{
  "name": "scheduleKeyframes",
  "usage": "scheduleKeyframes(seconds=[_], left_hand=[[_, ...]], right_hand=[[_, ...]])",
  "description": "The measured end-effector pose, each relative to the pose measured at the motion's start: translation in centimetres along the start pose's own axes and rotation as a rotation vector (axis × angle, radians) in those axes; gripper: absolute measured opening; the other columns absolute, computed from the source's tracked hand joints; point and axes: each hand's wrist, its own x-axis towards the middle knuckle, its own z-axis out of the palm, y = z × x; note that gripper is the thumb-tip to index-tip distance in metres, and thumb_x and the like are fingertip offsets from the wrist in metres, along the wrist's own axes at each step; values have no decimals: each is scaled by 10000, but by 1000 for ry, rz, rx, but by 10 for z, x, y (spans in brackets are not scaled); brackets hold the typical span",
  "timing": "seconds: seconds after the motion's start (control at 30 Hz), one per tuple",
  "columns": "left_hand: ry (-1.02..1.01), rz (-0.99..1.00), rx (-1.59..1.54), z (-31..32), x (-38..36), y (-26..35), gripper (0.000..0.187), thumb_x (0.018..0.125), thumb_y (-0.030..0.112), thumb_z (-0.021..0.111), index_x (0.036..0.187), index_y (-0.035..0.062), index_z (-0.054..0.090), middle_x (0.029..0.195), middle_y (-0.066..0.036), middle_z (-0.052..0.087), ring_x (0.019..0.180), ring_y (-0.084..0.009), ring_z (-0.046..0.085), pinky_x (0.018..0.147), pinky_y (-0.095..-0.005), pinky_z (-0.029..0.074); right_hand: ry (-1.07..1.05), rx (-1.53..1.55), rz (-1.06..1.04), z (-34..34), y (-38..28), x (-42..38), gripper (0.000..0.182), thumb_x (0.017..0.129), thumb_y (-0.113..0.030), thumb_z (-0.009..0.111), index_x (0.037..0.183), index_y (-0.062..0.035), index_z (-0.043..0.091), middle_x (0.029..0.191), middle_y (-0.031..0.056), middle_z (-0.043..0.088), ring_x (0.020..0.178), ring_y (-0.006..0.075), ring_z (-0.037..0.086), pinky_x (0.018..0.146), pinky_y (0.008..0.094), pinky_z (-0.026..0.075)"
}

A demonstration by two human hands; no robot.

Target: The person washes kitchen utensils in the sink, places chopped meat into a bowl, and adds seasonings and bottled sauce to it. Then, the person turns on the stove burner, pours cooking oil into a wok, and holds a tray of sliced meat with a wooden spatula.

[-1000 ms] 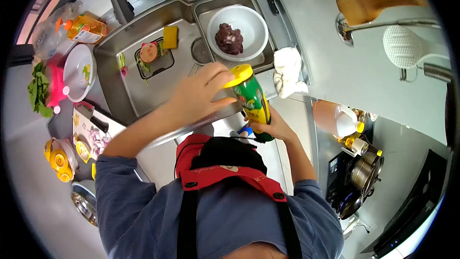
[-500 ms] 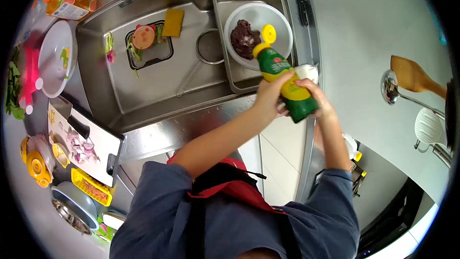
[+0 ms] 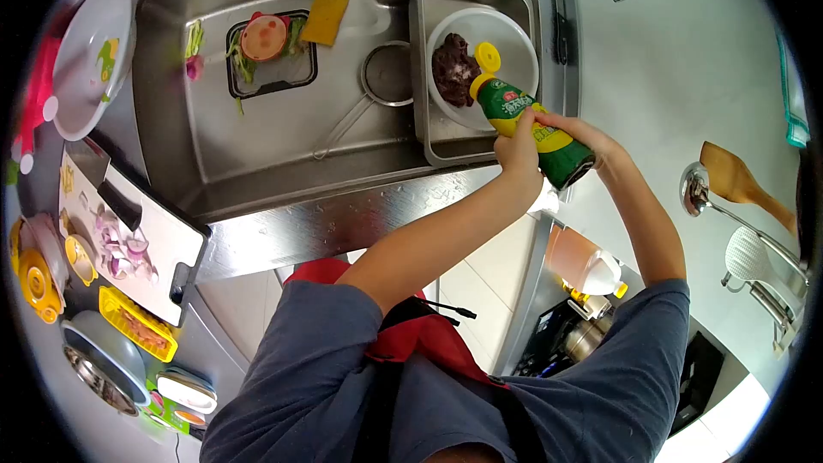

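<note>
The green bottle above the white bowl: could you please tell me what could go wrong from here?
Too much might come out: the green bottle is tipped toward the dark food, its yellow cap flipped open. The bottle also leans across the rim of the white bowl, so a dip could knock it. And if the left hand and right hand lose their grip, the bottle may fall in.

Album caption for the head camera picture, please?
Left hand and right hand hold a green bottle tilted over a white bowl of meat.
</note>
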Motion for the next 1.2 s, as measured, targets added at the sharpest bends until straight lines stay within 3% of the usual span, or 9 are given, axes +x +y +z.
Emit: scheduleKeyframes(seconds=[0.07, 0.13, 0.23, 0.37, 0.47, 0.53, 0.87, 0.93, 1.2], left_hand=[[2, -11, -9, -1, 2, 0, 428, 791, 201, 652, 1139, 39, 461, 1045, -92, 565, 934, -217, 585, 805, -371, 497], [28, -30, 4, 0, 4, 1, 388, 776, 232, 666, 1057, 5, 525, 1000, -73, 581, 876, -177, 588, 748, -310, 490], [-31, -18, 15, -3, -1, 3, 434, 782, 224, 666, 1114, 18, 474, 1042, -97, 565, 935, -217, 586, 825, -353, 490], [-11, -68, 59, -8, 2, 5, 464, 772, 248, 680, 1113, 12, 472, 1039, -104, 565, 938, -217, 586, 825, -344, 490], [-31, -46, 5, -10, 9, 2, 478, 761, 256, 692, 1110, 14, 473, 1035, -111, 563, 915, -223, 593, 798, -352, 501], [76, 10, -9, -5, 15, -1, 435, 745, 269, 705, 1026, -17, 538, 953, -92, 591, 807, -183, 606, 705, -302, 495], [107, 53, 14, -5, 30, -10, 362, 763, 209, 692, 1003, -22, 550, 955, -99, 600, 799, -189, 612, 684, -291, 494], [112, 37, 6, -7, 31, -10, 396, 745, 181, 700, 1047, 15, 504, 951, -110, 590, 805, -239, 618, 707, -368, 522], [117, 27, -8, -7, 31, -10, 372, 745, 150, 692, 1041, 24, 505, 947, -114, 590, 818, -246, 617, 712, -375, 520]], right_hand=[[8, -14, 12, -1, 3, 3, 497, 816, -358, 618, 1126, 14, 503, 971, 131, 630, 747, 175, 652, 619, 257, 549], [34, -28, -8, -2, 3, 6, 515, 809, -379, 622, 1126, 10, 507, 981, 126, 631, 757, 166, 651, 628, 251, 545], [51, -44, -18, 2, 4, 1, 540, 797, -407, 628, 1125, 6, 514, 988, 122, 631, 763, 159, 650, 635, 242, 541], [28, -93, 2, -3, 9, -3, 567, 786, -435, 630, 1126, 5, 519, 988, 122, 632, 753, 149, 648, 629, 233, 539], [41, -109, 9, -1, 15, -3, 587, 781, -457, 626, 1132, 2, 519, 980, 118, 634, 742, 142, 646, 625, 220, 533], [60, -76, -44, -3, 20, 1, 584, 778, -463, 624, 1127, -5, 529, 980, 114, 637, 739, 144, 646, 626, 219, 527], [91, -115, -34, -9, 18, 12, 552, 778, -438, 629, 1116, -10, 540, 982, 108, 640, 748, 149, 650, 634, 229, 526], [94, -125, -60, -7, 19, 12, 537, 783, -420, 629, 1112, -6, 534, 963, 112, 641, 738, 152, 652, 616, 223, 529], [85, -98, -57, -14, 22, 21, 544, 786, -408, 627, 1125, 4, 516, 953, 123, 640, 723, 159, 655, 593, 227, 536]])
